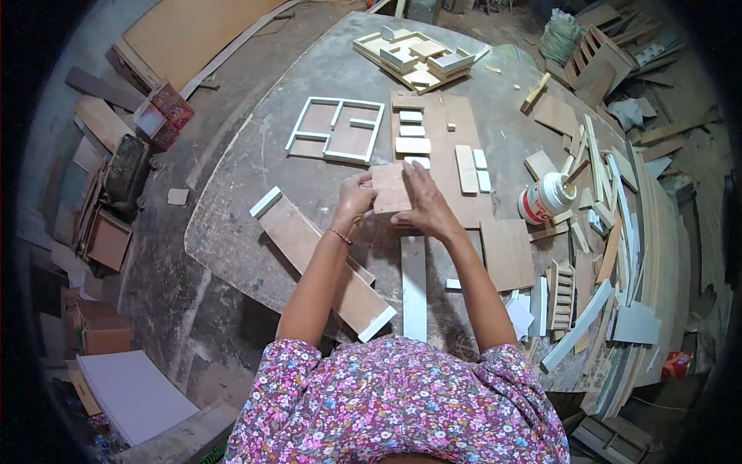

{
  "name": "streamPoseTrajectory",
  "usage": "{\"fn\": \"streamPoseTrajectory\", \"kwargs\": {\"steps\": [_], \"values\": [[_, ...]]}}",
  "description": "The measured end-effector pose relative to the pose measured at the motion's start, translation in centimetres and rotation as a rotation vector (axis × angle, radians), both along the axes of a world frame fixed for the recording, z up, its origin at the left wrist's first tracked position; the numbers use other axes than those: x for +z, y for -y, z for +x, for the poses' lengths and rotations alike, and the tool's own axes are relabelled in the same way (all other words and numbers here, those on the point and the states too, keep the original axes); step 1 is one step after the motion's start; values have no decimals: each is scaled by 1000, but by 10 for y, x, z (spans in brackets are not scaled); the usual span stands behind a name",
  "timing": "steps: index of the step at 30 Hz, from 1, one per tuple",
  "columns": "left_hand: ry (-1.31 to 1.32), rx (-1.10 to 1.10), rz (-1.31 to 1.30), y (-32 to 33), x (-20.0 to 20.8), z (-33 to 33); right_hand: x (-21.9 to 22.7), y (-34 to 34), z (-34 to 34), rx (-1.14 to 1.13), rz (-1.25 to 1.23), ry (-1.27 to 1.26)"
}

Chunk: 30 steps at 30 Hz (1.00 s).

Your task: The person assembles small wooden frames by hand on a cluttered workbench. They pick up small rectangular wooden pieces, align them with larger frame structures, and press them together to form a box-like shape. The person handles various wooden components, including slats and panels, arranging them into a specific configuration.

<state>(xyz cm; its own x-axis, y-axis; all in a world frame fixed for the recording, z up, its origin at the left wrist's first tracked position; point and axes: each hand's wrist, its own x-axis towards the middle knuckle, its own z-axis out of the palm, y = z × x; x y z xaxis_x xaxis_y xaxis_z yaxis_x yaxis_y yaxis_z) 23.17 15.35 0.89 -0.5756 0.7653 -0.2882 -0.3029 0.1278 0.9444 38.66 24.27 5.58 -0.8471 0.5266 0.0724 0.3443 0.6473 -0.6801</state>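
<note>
- Panel position: I located the small wooden panel [392,188] between the two hands, across the left edge of the larger brown board [473,207]. I could not tell whether it rested there or hung clear.
- Left hand [355,197]: the fingers were nearly closed at the panel's left edge; the panel lay directly to their right.
- Right hand [427,207]: the fingers were spread wide, fingertips at the far right corner, thumb toward the near edge; the panel lay to their left.
- Axis: I read the panel as near square. The right hand covered part of it, so I confirmed no long axis.
- Governing relation: I judged neither hand nearer, since both met the panel from opposite sides.
</note>
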Motion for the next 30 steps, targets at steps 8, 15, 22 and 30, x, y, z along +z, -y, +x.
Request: {"fn": "streamPoseTrajectory", "kwargs": {"steps": [8,15,22,30], "values": [[28,-160,27,-42,3,57,-12,-36,59,-37,89,39],[-884,-293,-145,-49,-32,81,-62,-63,100,-429,-349,-238],[-1448,-520,-361,-43,-11,108,-77,-52,98,-514,-354,-307],[-1635,-488,-301,-49,-31,108,-105,-65,105,-656,-346,-350]]}}
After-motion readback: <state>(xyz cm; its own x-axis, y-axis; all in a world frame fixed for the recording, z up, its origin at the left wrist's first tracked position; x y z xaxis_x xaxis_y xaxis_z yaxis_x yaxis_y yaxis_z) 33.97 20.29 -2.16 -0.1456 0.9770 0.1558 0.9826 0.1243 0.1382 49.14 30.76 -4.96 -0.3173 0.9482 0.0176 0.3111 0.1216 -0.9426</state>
